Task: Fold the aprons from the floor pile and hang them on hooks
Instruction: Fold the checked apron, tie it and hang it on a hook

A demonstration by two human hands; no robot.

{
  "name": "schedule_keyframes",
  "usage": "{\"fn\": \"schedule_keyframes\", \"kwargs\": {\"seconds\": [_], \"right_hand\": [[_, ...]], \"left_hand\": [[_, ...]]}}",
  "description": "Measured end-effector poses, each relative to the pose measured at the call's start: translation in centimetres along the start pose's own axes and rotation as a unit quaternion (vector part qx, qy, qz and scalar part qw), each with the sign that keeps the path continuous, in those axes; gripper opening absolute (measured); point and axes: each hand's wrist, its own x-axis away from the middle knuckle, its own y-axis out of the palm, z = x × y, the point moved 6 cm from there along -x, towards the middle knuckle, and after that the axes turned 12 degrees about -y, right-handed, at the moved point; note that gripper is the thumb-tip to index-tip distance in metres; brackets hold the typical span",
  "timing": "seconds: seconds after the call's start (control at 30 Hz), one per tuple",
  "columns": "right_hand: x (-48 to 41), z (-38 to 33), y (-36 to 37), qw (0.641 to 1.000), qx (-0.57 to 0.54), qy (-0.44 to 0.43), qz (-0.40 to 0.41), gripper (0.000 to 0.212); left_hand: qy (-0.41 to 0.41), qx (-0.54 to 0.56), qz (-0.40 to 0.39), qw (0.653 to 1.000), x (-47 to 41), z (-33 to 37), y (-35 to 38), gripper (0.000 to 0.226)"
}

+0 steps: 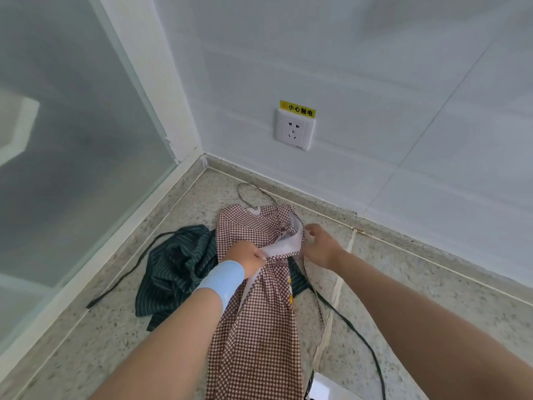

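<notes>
A red-and-white checked apron [253, 327] lies lengthwise on the speckled floor, its neck loop [253, 192] toward the wall corner. My left hand [248, 255], with a blue band on the wrist, grips a turned-over fold of the apron showing its white underside [284, 246]. My right hand [317, 246] holds the same fold at the apron's right edge, fingers curled on the cloth. A crumpled dark green striped apron [176, 269] lies partly beneath the checked one on the left, its dark ties trailing across the floor.
A white wall with a power socket [294, 129] and yellow warning label stands just behind. A frosted glass panel [72, 140] closes the left side. A dark tie [363, 342] runs over the floor at the right. A white object [326, 388] sits at the bottom edge.
</notes>
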Motion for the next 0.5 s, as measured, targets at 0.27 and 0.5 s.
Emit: {"fn": "schedule_keyframes", "kwargs": {"seconds": [0.27,0.5], "right_hand": [[1.0,-0.8,2.6,0.991,0.107,0.060,-0.060,0.026],[0.6,-9.0,1.9,0.965,-0.233,0.039,-0.113,0.023]], "left_hand": [[0.002,0.084,-0.029,0.996,-0.3,-5.1,-0.7,0.027],[0.026,0.320,-0.003,0.947,1.7,-1.4,-3.5,0.021]]}}
